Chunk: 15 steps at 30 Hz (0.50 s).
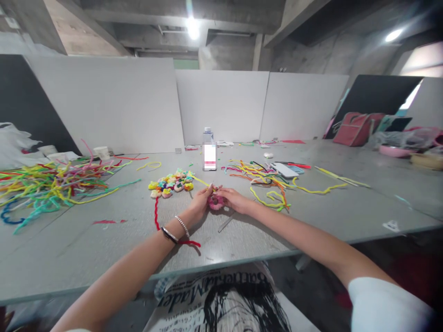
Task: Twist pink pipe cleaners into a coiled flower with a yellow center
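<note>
Left fingers (208, 189) and right fingers (226, 192) seemingly pinch a pink piece (216, 204)

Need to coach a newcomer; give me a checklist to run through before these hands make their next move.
1. Left hand holding the pink piece: ok.
2. Right hand also on it: ok.
3. Red strand clear of the left forearm: not ok, the forearm covers part of it.
4. Bottle upright and capped: ok.
5. Heap of strands at left sorted by colour: not ok, colours are mixed.
6. Underside of the pink piece neat: cannot tell, it is hidden.
</note>
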Tool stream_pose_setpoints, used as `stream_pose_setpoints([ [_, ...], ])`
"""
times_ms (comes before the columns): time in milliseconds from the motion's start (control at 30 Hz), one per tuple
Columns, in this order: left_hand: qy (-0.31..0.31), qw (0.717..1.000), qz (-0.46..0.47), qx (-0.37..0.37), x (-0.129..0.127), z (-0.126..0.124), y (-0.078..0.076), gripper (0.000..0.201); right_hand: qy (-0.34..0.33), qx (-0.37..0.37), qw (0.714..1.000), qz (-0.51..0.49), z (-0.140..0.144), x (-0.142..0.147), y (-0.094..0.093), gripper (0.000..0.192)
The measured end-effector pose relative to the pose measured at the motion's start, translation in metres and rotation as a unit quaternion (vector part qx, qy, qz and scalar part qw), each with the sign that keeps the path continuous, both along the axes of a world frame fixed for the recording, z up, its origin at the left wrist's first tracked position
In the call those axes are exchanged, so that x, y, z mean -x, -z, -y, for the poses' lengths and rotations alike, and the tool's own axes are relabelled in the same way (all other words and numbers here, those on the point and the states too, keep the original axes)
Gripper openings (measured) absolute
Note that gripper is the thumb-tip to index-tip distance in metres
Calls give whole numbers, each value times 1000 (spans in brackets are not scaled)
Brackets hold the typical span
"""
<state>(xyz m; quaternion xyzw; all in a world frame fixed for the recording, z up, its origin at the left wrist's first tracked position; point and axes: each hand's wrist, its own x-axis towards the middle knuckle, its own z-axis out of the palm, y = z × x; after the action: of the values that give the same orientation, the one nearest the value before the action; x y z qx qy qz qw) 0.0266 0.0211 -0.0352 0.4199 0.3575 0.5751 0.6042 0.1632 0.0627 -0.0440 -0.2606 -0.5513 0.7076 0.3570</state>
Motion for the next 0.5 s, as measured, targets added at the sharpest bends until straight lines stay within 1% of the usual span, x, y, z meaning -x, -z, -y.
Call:
stream_pose_setpoints([
  [67,-17,1000,11,-3,1,-4,-3,32,-3,-11,1000,21,0,1,-3,16],
  [167,-44,999,-8,-21,8,-14,-14,33,11,-34,997,70,-1,3,-18,20],
  [233,-64,997,-20,-24,13,-22,-25,34,23,-56,993,98,-2,5,-32,21],
  [333,-78,996,16,-35,13,-31,-44,34,51,-75,992,92,-5,12,-53,20],
  [367,-79,995,37,-41,10,-32,-50,34,67,-70,992,77,-6,15,-59,19],
  [433,-86,991,86,-54,4,-33,-61,33,92,-35,994,39,-7,23,-68,16],
  [500,-99,984,133,-61,-1,-31,-69,33,99,0,995,14,-7,32,-73,14],
])
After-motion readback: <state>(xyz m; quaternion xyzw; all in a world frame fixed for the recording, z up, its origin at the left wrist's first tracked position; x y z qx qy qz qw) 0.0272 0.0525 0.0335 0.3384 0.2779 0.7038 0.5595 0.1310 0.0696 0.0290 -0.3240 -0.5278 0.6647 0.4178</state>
